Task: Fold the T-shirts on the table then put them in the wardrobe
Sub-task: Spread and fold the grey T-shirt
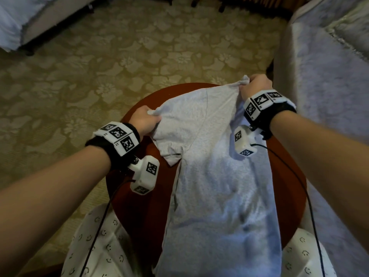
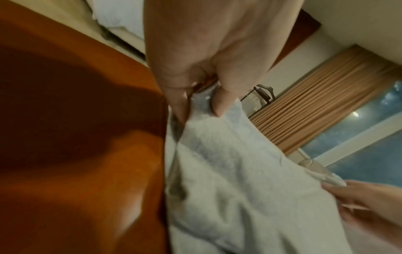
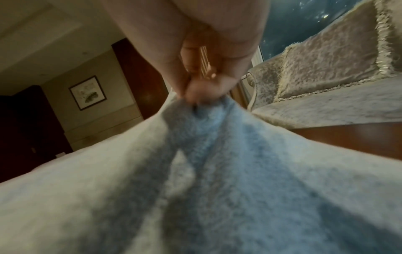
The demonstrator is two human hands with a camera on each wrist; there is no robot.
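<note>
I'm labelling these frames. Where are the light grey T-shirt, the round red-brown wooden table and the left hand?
light grey T-shirt [image 1: 219,186], head view, middle of its body.
round red-brown wooden table [image 1: 147,206], head view, bare top left of shirt.
left hand [image 1: 144,121], head view, its back.

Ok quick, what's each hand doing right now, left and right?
Left hand: closed, gripping the far left edge of the grey T-shirt.
Right hand: closed, pinching the T-shirt's far right corner, lifted off the round table.

Black wristbands; white tagged cameras; cables
</note>
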